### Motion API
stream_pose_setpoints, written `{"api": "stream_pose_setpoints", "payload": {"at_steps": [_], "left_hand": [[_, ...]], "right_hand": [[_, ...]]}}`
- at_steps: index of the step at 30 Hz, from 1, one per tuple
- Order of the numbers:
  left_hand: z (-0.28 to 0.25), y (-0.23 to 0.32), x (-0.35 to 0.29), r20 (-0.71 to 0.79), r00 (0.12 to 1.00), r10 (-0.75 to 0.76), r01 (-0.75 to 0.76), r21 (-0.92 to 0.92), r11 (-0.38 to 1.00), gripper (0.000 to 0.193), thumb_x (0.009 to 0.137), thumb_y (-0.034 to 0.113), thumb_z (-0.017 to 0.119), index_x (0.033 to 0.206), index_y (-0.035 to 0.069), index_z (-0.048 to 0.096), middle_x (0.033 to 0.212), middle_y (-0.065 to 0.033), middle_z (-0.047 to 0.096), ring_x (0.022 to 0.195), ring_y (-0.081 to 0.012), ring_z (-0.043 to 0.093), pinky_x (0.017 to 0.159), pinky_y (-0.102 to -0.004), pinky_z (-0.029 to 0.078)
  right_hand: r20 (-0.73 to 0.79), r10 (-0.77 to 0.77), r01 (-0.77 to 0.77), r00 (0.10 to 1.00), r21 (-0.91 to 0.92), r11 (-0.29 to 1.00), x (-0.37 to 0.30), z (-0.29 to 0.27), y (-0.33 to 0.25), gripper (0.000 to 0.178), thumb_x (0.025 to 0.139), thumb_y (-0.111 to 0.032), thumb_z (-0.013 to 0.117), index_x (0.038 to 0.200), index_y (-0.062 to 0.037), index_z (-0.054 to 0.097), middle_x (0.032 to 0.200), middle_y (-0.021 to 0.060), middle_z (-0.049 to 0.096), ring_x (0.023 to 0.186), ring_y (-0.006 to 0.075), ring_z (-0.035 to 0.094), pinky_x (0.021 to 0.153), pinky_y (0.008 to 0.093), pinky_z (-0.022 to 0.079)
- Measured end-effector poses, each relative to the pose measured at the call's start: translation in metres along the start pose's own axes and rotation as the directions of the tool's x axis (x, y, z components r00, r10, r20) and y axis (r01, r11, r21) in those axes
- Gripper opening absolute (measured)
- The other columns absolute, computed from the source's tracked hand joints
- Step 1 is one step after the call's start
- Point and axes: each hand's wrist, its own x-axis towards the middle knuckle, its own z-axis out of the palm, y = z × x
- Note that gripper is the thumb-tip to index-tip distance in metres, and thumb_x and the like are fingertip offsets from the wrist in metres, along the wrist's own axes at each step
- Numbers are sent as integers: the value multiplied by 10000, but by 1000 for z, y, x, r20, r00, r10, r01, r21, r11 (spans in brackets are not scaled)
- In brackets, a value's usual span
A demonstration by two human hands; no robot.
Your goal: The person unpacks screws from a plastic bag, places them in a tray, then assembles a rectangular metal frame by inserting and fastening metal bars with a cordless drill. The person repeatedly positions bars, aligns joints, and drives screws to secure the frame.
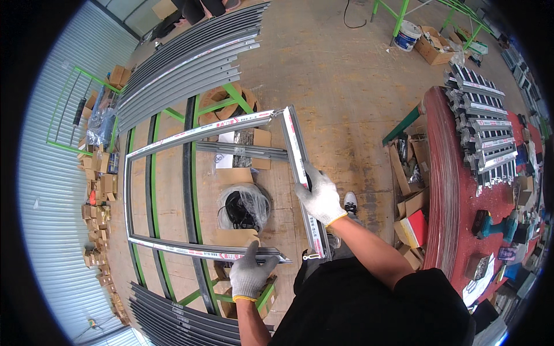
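A three-sided window frame [131,190] of grey metal profiles with printed white film lies across a stand with dark-topped green bars. My right hand [322,199], in a white-grey knit glove, is closed around a separate profile bar [295,144] at the frame's right side. That bar stands slightly apart from the frame's rail ends, with a small metal corner piece [311,255] at its near end. My left hand [249,278], gloved alike, grips the frame's near rail close to its right end; its fingertips lie over the rail.
Long grey profiles [190,57] are stacked beyond the frame, and dark profiles [173,317] lie nearer. Below sits a plastic-lined bucket [244,207]. To the right, a red-topped table [456,213] bears cut profile pieces [487,124] and a cordless drill [502,225]. Cardboard boxes [107,184] line the left wall.
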Motion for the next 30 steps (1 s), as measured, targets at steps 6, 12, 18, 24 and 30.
{"api": "stream_pose_setpoints", "payload": {"at_steps": [6, 12, 18, 24, 30], "left_hand": [[3, -7, -2, 20, 1000, 24, -22, -80, 997, 846, 791, 545, 849, 1462, 69, 652, 1133, -219, 796, 1109, -379, 765, 970, -463, 591], [8, -12, 2, 23, 998, 62, -63, 54, 997, 738, 764, 414, 867, 1432, 159, 685, 1124, -166, 804, 1083, -354, 773, 962, -459, 599], [9, -15, 8, -76, 978, 194, -183, 126, 975, 533, 845, 359, 823, 1332, 176, 705, 974, -157, 800, 930, -389, 775, 832, -488, 612], [2, -4, 11, -23, 992, 121, -118, 115, 986, 529, 850, 373, 818, 1331, 172, 726, 995, -177, 803, 953, -380, 780, 852, -479, 614], [1, 0, 9, 8, 999, 40, -41, 100, 994, 604, 851, 347, 835, 1393, 111, 713, 1130, -171, 808, 1047, -340, 786, 915, -435, 614]], "right_hand": [[-7, -13, 13, 1000, -9, 1000, -1, 5, -4, 602, 925, -226, 729, 1482, -42, 592, 1160, 300, 707, 1081, 476, 702, 949, 526, 562], [-34, -62, 63, 997, 29, 998, 6, 23, 0, 589, 928, -229, 729, 1474, -51, 597, 1141, 291, 720, 1065, 480, 701, 941, 532, 564], [-29, -48, 51, 998, 84, 995, 7, 32, -5, 552, 935, -271, 735, 1439, -85, 608, 1135, 267, 736, 1056, 491, 692, 941, 557, 559], [-37, -17, 21, 999, 98, 995, 8, 26, -22, 526, 938, -272, 739, 1415, -89, 613, 1115, 270, 733, 1052, 475, 697, 930, 545, 562], [-11, 26, -25, 1000, 102, 994, 9, 27, -24, 595, 933, -250, 734, 1482, -77, 584, 1156, 278, 733, 1083, 471, 707, 961, 536, 561]]}}
